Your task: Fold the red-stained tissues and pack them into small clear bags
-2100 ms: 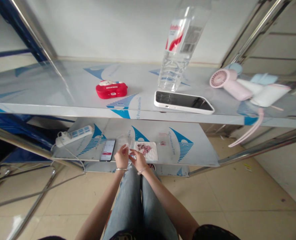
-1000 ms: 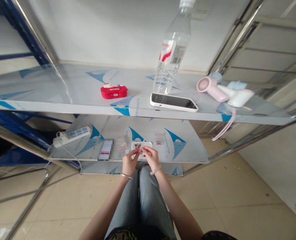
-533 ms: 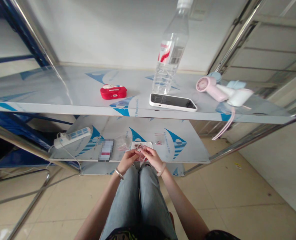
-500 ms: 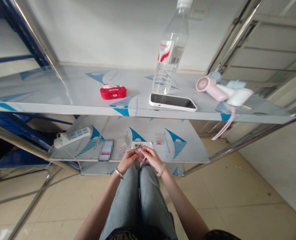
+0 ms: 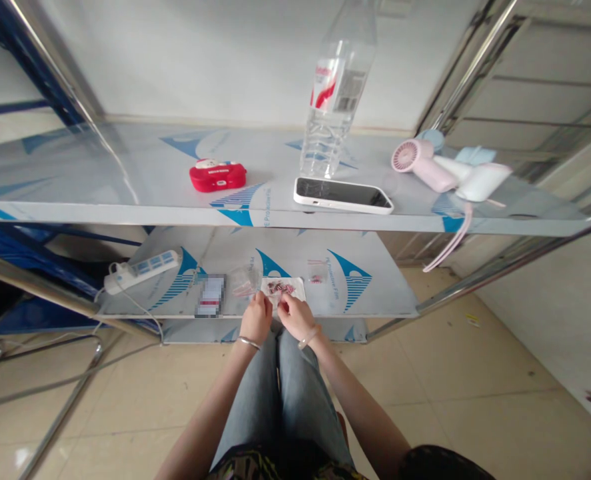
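On the lower shelf, a small white tray (image 5: 299,285) holds small dark red and pink pieces. My left hand (image 5: 256,320) is closed at the tray's front left edge, fingers pressed together; what they hold, if anything, is too small to make out. My right hand (image 5: 296,316) is closed in a pinch over the tray's front, with something small and reddish at the fingertips that I cannot name. The two hands are slightly apart. Clear plastic bags lie on both sides of the tray, one (image 5: 243,283) to the left and one (image 5: 317,272) to the right.
A phone (image 5: 210,295) and a power strip (image 5: 142,269) with a cable lie left on the lower shelf. The upper shelf (image 5: 175,215) overhangs it, bearing a red case (image 5: 218,177), a water bottle (image 5: 333,100), a white-cased phone (image 5: 342,195) and handheld fans (image 5: 425,163).
My hands have moved apart, and my left hand's fingers have turned forward. The tray with its pieces now shows more fully. The whole view has shifted slightly.
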Action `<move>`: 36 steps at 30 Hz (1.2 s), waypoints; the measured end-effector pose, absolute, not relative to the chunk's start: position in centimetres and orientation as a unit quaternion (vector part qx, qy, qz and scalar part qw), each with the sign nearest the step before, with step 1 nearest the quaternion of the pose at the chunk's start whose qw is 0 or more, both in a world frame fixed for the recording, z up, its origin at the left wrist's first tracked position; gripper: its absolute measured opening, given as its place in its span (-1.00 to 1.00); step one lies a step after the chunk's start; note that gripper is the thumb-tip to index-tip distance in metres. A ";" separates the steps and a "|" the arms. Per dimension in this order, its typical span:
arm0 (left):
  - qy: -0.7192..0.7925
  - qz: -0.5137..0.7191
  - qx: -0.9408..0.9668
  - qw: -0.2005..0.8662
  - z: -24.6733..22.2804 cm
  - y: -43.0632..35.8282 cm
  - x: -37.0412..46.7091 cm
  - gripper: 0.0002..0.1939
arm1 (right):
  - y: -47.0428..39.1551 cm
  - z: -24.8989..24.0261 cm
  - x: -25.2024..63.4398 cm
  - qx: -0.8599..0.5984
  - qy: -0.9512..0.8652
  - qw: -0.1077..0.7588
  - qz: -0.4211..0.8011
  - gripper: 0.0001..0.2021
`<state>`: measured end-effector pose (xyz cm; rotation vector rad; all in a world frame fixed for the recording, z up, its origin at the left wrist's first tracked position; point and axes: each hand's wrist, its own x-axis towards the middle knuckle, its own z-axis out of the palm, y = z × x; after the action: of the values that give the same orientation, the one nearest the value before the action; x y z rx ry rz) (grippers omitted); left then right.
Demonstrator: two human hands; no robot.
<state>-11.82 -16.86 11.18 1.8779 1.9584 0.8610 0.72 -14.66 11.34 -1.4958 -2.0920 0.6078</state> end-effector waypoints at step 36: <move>0.545 0.218 0.784 0.201 7.6 -16.4 -12.9 -0.39 | -12.0 6.3 4.0 -0.451 -0.746 0.214 0.441 -0.66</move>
<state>-12.91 -16.43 7.65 2.1901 1.5236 0.6089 3.97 -11.96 6.28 -1.2513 -2.0699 1.2248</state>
